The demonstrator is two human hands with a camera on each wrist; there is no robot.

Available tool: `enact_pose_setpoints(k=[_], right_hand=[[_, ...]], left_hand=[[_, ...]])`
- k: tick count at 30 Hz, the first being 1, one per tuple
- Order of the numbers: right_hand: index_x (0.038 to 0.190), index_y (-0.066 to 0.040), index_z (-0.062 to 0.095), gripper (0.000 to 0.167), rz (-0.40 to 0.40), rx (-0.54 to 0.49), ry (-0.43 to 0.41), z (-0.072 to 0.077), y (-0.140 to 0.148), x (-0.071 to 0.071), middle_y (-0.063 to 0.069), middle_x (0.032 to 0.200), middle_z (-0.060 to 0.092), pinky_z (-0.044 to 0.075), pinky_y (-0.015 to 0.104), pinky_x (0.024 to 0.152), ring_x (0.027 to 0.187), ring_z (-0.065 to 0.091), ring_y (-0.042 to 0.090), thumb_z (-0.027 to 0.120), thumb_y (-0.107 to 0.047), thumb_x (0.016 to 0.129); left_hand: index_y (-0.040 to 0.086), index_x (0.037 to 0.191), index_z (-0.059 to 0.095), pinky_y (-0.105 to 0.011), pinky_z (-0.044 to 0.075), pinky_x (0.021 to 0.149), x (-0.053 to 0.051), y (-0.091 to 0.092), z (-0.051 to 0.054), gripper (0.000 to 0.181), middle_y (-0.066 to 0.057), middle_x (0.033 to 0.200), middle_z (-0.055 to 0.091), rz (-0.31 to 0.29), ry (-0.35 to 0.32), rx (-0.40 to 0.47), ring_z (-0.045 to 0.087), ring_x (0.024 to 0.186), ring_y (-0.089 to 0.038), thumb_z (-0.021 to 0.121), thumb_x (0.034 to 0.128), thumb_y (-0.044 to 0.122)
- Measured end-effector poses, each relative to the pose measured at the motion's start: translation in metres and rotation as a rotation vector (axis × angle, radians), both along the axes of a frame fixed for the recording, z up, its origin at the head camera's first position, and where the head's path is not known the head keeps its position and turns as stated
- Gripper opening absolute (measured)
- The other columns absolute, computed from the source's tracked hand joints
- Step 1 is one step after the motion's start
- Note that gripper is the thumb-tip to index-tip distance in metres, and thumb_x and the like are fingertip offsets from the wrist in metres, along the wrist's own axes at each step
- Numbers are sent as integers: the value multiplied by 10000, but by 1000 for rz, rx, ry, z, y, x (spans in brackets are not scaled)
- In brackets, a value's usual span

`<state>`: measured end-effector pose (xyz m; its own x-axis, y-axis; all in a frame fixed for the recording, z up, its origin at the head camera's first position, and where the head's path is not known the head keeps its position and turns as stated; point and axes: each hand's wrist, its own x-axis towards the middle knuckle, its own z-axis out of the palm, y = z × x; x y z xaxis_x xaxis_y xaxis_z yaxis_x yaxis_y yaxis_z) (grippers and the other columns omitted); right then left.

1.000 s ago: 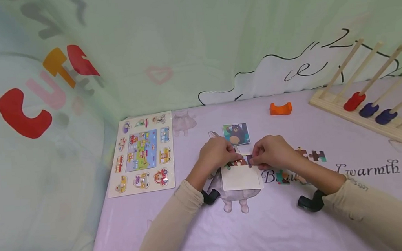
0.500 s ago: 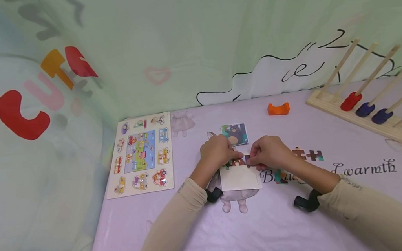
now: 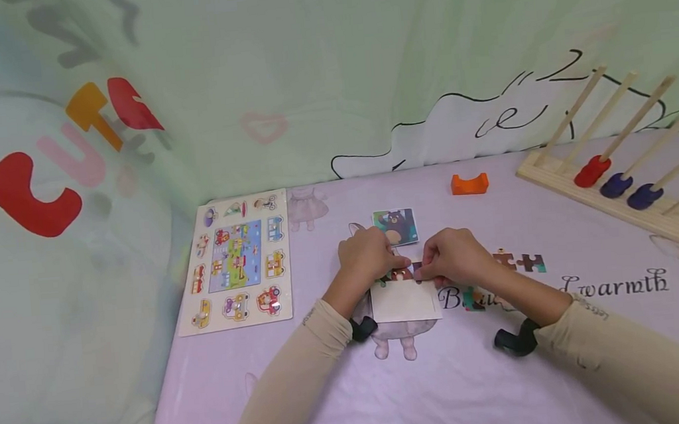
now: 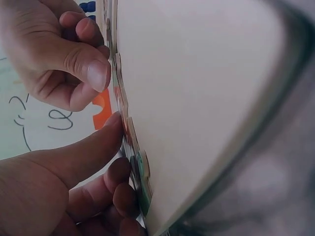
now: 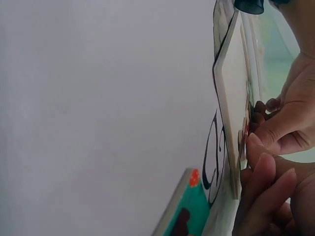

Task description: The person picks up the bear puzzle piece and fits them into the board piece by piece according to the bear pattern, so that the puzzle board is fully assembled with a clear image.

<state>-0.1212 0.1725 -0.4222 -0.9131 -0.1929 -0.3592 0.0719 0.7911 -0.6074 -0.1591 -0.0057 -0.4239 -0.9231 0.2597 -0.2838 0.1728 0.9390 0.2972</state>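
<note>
A small cream puzzle board (image 3: 406, 302) lies before me, with joined bear-picture puzzle pieces (image 3: 401, 275) along its far edge. My left hand (image 3: 367, 253) holds the left pieces, its thumb laid along their top, as the left wrist view shows. From the other side my right hand (image 3: 457, 256) pinches the purple-toned right puzzle piece (image 3: 418, 269) between thumb and finger; the fingertips partly cover it. Just beyond stands a bear picture card (image 3: 397, 226), flat on the cloth. Loose puzzle pieces (image 3: 532, 263) lie right of my right hand, some under the forearm.
At the left is a vehicle peg puzzle (image 3: 235, 260). An orange block (image 3: 470, 184) with a curved notch sits at the back. A wooden peg rack (image 3: 613, 194) with red and blue beads occupies the right rear, near the curtain (image 3: 305, 75).
The head view has shifted slightly, moving the scene a little left. Both hands stay at the far edge of the board, with the right fingertips slightly closer to the left thumb.
</note>
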Motion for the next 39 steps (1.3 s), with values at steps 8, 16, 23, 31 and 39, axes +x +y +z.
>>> enact_pose_setpoints(k=[8,16,23,31,39], right_hand=[[733,-94,681,273,11,12,18,1,1,-1,20,557,581,385,275,521,532,543,161,857,-279,830],[743,-106,674,265,35,14,-7,-2,7,-3,11,569,591,389,291,549,548,552,162,846,-282,840],[756,-100,679,245,38,4,-21,0,8,-4,12,575,585,406,291,554,549,555,161,837,-262,852],[757,-102,694,225,52,12,-40,1,9,-5,23,587,589,418,289,565,556,562,167,835,-248,854],[736,-108,700,234,63,35,-23,-1,8,-8,19,582,585,423,291,574,546,560,165,858,-253,829]], left_hand=[[199,515,618,-375,412,714,2,1,-1,542,48,546,561,10,35,-10,552,632,-136,811,756,645],[211,532,618,-382,403,713,4,3,-3,540,46,580,585,6,73,-42,547,652,-146,815,725,676],[197,531,626,-401,394,768,3,4,-2,517,30,603,589,19,48,-22,544,677,-159,827,756,618],[197,541,629,-405,389,792,3,5,-1,509,27,628,596,28,39,-22,541,702,-156,832,754,612],[224,602,618,-391,418,753,0,-6,0,428,57,640,599,-38,22,-1,567,688,-138,841,782,541]])
